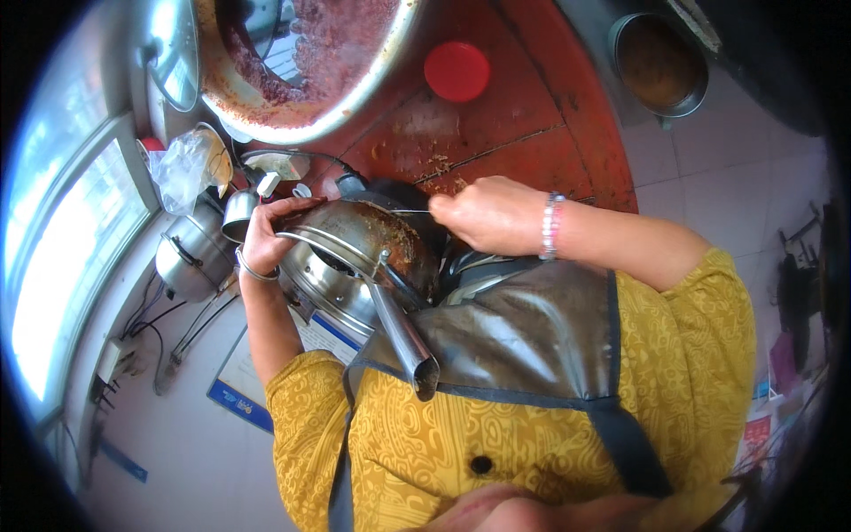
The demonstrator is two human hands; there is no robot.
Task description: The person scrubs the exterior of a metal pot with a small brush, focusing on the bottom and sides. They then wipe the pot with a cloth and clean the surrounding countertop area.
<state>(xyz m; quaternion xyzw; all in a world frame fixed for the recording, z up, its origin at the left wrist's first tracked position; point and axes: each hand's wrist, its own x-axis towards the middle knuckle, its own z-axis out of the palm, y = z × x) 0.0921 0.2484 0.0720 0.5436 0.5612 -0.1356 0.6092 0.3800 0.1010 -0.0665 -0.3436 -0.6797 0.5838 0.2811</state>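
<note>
A metal wok (399, 233) is tipped up on its side in front of my apron, its outer surface crusted with brown residue. Its tubular metal handle (402, 332) points down toward my chest. My left hand (272, 223) grips the wok at its upper left edge. In my right hand (485, 216) is a thin metal tool (409, 211), whose tip reaches the crusted surface; its grip is hidden in my fist. A shiny steel ring-shaped part (326, 282) shows just beyond the wok rim; I cannot tell what it belongs to.
Brown flakes (439, 163) lie on the red tabletop (399, 130). A large basin (359, 100) holding red mash and a red round lid (457, 72) are farther back. At left are a plastic bag (183, 173), a steel cup (239, 213) and a steel pot (193, 253).
</note>
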